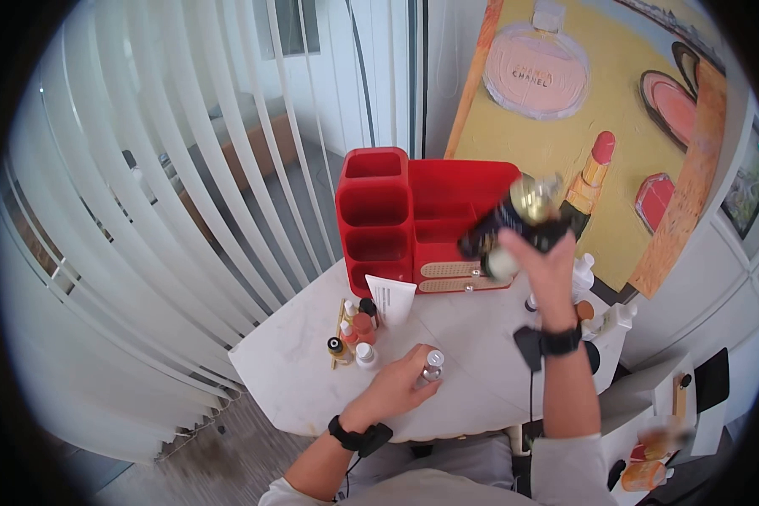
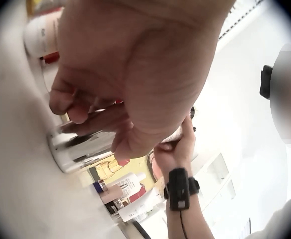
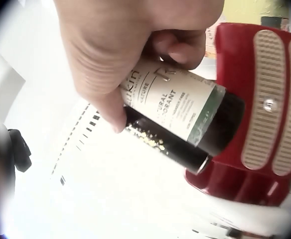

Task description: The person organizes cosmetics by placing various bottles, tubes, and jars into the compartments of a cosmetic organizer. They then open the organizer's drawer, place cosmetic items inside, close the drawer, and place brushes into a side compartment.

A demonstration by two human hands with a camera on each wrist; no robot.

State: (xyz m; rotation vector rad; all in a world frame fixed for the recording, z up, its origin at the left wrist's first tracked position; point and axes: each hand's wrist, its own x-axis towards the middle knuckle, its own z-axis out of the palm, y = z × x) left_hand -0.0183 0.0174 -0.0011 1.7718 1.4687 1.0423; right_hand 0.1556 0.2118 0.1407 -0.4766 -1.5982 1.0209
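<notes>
My right hand (image 1: 519,246) is raised in front of the red organizer (image 1: 379,219). It grips a white-and-green labelled deodorant bottle (image 3: 178,102) with a dark cap, together with a thin black tube (image 3: 170,144) flecked with gold. In the head view these held bottles (image 1: 487,234) tilt toward the organizer's open compartments, and a gold cap (image 1: 533,198) shows above my fingers. My left hand (image 1: 411,377) rests low on the white table (image 1: 295,371), its fingers curled round a small silver-capped bottle (image 1: 433,364). The left wrist view shows that silver bottle (image 2: 80,147) standing on the tabletop under my fingers (image 2: 80,112).
A cluster of small bottles (image 1: 354,336) and a white tube (image 1: 392,299) stand left of the organizer's drawers (image 3: 275,104). White bottles (image 1: 614,325) crowd the table's right side. A cosmetics painting (image 1: 582,126) leans behind, and vertical blinds (image 1: 169,169) hang at left.
</notes>
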